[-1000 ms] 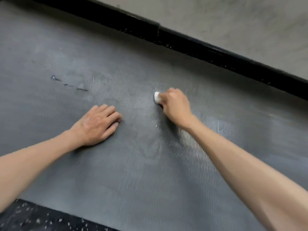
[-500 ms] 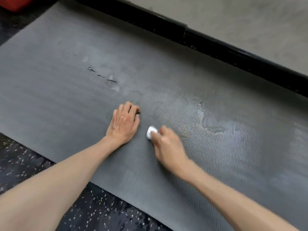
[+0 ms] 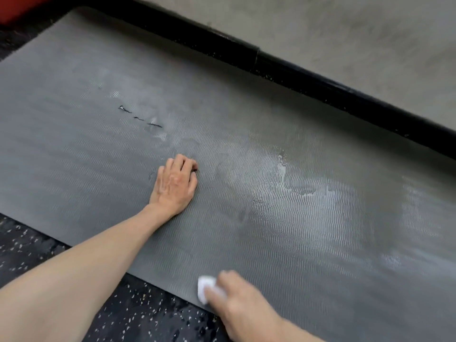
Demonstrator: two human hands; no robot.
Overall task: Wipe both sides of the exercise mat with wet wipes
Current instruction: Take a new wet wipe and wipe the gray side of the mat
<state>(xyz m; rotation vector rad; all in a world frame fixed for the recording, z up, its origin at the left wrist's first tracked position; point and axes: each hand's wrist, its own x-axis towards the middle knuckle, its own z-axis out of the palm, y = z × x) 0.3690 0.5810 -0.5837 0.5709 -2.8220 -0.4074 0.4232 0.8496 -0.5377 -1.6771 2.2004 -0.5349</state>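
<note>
**Grey mat on speckled flooring, wipe at the near edge**

The exercise mat [image 3: 98, 169] lies flat and spread out, filling most of the view. Its grey top is ribbed with fine wavy lines. Right of the middle, wet patches [image 3: 296, 188] shine pale on the ribbing, and toward the far left a short row of dark tears [image 3: 140, 117] breaks the surface.

The mat rests on a black floor [image 3: 37, 250] flecked with white. Along the mat's far side runs a black skirting strip [image 3: 320, 87] with a joint in it, and beyond that is a grey concrete surface [image 3: 345, 33]. A red object [image 3: 14, 6] shows only as a sliver in the top left corner.

The left hand [image 3: 175, 186] rests palm down near the middle of the mat, fingers together and lightly bent, holding nothing. The right hand [image 3: 241, 299] is blurred at the mat's near edge. Its fingers are bent over a folded white wet wipe [image 3: 204, 288], gripping it and pressing it on the mat just inside the border with the floor
</note>
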